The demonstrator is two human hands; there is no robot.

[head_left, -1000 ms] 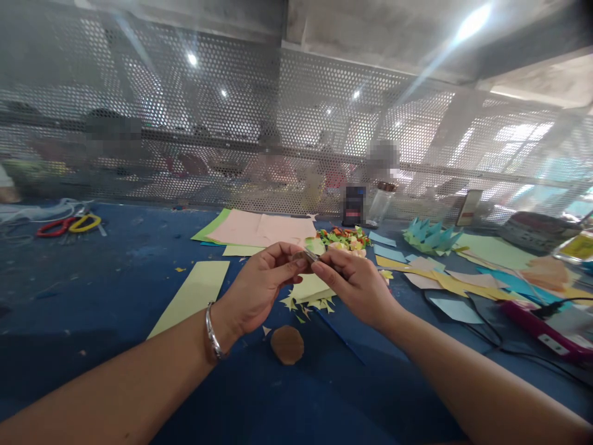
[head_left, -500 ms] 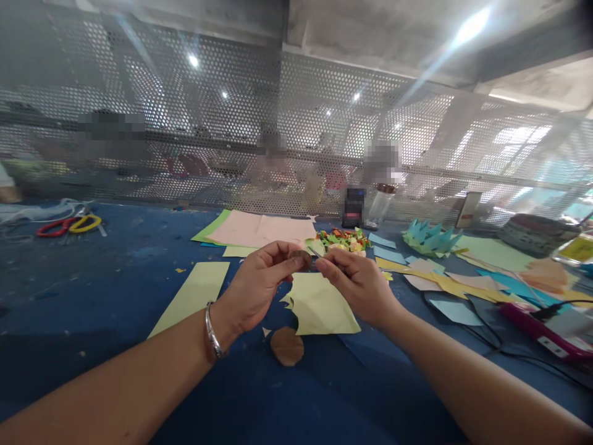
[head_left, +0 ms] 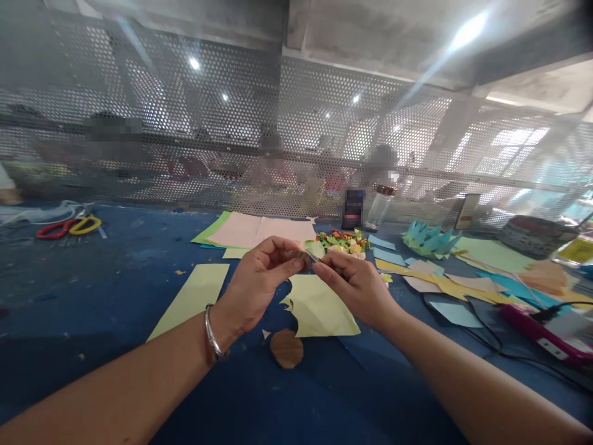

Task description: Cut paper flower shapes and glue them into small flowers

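Note:
Both hands meet in the middle of the head view, above the table. Between thumb and fingers, my left hand (head_left: 259, 278), with a silver bangle on its wrist, pinches a small brownish piece (head_left: 303, 258). My right hand (head_left: 354, 281) is closed round a thin, pointed metal tool (head_left: 312, 256), most of it hidden in the fingers; its tip meets the brown piece. Below them lies a pale yellow-green sheet (head_left: 324, 309) with a ragged left edge. Closer to me is a brown paper disc (head_left: 286, 349).
Behind the hands lie pink sheets (head_left: 264, 230) and a pile of paper scraps (head_left: 345, 240). Scissors (head_left: 58, 228) are at left. At right sit a blue paper crown (head_left: 430, 240), coloured strips and a magenta power strip (head_left: 546, 330) with cables. A phone (head_left: 354, 209) and bottle (head_left: 380, 207) stand behind.
The hands hold almost the same place. The brown piece and the metal tip have shifted slightly against each other, and the tip now shows lower, against the piece.

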